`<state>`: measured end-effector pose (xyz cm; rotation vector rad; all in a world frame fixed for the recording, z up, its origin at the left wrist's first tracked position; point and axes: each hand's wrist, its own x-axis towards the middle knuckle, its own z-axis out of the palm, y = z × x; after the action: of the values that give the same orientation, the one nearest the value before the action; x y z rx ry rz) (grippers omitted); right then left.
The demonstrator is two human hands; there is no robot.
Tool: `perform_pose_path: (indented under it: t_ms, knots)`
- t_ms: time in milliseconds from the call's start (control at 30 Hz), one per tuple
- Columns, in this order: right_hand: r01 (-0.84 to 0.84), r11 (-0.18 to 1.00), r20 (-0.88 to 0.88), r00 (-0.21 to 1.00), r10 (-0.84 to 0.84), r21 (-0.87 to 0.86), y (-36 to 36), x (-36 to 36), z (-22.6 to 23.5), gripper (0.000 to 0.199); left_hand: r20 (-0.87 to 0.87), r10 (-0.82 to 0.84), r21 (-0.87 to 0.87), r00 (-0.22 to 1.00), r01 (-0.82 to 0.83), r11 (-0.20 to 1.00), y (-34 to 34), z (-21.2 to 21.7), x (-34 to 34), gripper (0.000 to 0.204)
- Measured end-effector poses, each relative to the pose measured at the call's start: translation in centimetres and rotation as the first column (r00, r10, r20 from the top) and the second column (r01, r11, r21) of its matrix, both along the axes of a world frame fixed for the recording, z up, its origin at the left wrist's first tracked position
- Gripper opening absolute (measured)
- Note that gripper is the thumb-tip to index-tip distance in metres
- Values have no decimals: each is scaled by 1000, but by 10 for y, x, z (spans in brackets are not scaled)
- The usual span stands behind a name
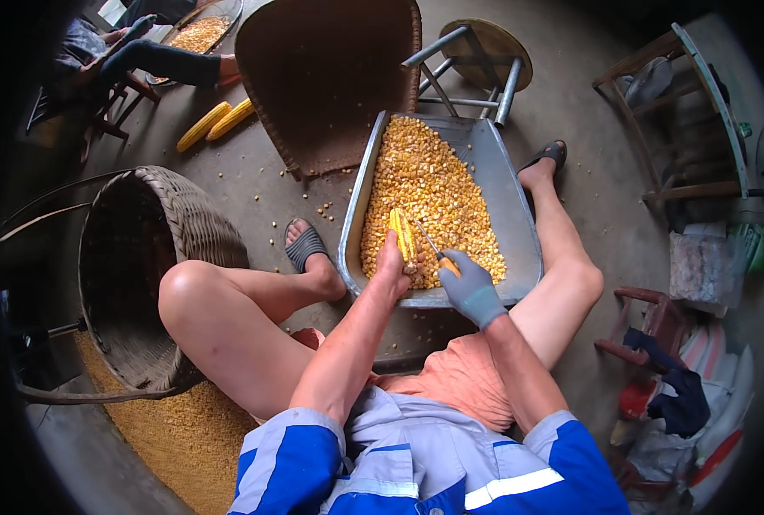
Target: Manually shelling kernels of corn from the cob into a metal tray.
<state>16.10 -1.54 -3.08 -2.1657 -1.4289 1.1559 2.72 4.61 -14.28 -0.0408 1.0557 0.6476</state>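
Observation:
My bare left hand (389,264) is closed around a yellow corn cob (401,233) with kernels stripped in lines along its length. In my right hand (471,287), which wears a grey glove, is a screwdriver (449,264) with an orange-yellow handle. Its thin metal shaft points up and left toward the cob; whether the tip touches cannot be told. Both hands are over the near part of a grey metal trough (519,223) between my legs. Loose corn kernels (429,176) fill much of the trough.
At left a woven basket (202,223) lies tipped, near spread grain (176,438). Beyond the trough are a large brown woven scoop (330,77) and an overturned stool (485,60). Two cobs (203,127) lie near another person's leg (167,62). Bags (703,266) and a wooden frame (699,112) stand right.

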Motion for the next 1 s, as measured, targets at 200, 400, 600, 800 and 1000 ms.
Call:
perform_pose_path:
  t_ms: [200,400,600,800,1000]
  knots:
    - [70,978,-115,992,-48,195,-71,-3,33,40,-98,73,-10,993,-74,997,3,5,13,48]
    - [15,974,-81,997,4,228,-102,-8,43,41,10,49,-14,999,-48,999,2,-8,9,50]
    - [-6,984,-81,997,20,178,-101,-10,48,40,83,71,-21,994,-70,997,1,-5,11,49]
    - [-92,950,22,996,90,299,-99,-8,42,41,88,88,0,992,-88,996,1,-9,9,49]
    - [-149,939,56,989,139,310,-96,0,47,42,61,23,4,998,-23,1000,3,1,7,51]
